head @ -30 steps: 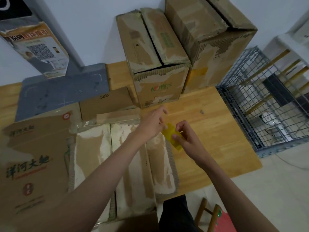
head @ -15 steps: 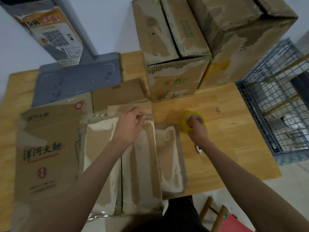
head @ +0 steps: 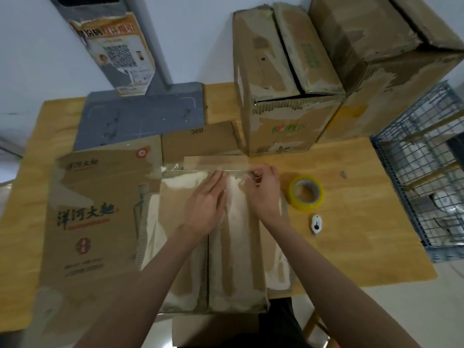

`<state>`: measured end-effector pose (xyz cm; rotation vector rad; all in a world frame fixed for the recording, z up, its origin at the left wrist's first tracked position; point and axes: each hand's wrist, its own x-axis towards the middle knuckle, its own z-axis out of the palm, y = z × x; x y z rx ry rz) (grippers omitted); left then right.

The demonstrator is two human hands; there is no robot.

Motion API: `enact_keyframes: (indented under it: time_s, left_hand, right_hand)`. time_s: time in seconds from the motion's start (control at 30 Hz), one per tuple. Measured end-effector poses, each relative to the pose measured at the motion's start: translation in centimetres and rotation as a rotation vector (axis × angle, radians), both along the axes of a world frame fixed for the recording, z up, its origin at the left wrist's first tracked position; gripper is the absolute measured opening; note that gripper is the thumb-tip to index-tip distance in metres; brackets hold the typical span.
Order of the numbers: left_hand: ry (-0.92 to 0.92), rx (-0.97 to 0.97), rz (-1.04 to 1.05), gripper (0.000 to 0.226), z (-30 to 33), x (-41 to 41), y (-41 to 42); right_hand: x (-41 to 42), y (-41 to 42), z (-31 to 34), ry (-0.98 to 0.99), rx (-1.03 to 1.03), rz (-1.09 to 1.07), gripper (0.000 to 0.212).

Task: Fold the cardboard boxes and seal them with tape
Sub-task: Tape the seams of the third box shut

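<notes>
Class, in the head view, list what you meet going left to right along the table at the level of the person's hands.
Printed flat cardboard → left hand → right hand → tape roll → wire cage.

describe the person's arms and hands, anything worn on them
Both forearms are bare as far as the frame shows: no sleeves, gloves or watch in view. The left hand and right hand show no rings or bands that can be made out, though the picture is slightly blurred. The arms are slim and enter from the bottom edge.
</notes>
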<state>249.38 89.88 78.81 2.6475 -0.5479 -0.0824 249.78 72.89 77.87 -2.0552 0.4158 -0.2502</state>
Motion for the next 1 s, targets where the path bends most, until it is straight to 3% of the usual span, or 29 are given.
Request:
enact_keyframes:
  time_s: [0.27,0.57,0.67,0.83,1.0]
  left_hand:
    - [0.052,0.100,0.321,0.066,-0.1,0.9,6.5]
    - [0.250,-0.342,0.564,0.056,1.9,1.4,7.2]
    - [0.397,-0.468,0.611,0.056,2.2,1.8,7.0]
    - [0.638,-0.453,0.663,0.066,0.7,3.2,9.3]
    - [0.362,-0.562,0.530,0.057,0.9,2.2,9.0]
  right_hand:
    - [0.6,0.7,-0.1,0.093,0.117,-0.122,0.022]
    - [0.3,1.2,-0.3,0.082,0.227,-0.235,0.017]
    - [0.4,0.8,-0.2,0.116,0.279,-0.250,0.010]
    - [1.0,0.1,-0.5,0.143,0.377,-0.249,0.015]
    - [1.0,-0.1,-0.7,0.134,0.561,-0.336,0.020]
